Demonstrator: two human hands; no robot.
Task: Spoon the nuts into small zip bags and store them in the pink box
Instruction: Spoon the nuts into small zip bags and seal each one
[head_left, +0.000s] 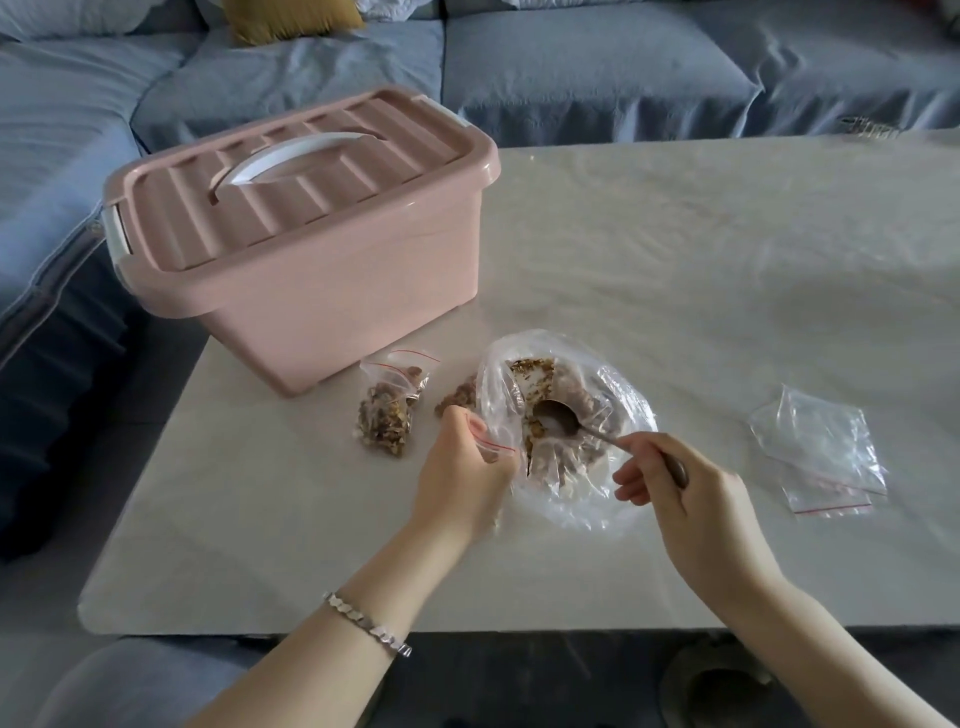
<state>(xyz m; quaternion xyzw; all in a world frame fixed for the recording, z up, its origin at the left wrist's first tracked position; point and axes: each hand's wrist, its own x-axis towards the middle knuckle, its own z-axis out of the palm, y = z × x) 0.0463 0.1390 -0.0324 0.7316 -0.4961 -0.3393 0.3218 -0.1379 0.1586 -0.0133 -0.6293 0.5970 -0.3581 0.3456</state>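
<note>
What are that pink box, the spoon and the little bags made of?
The pink box looks like moulded plastic: smooth, faintly glossy, ribbed on top. The spoon seems metal: grey with a dull shine. The empty zip bags are probably thin clear plastic film: see-through, crinkled, with red seal lines.

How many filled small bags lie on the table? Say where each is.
2. The first bag lies before the pink box; the second bag, right of it, is half hidden by the big bag.
</note>
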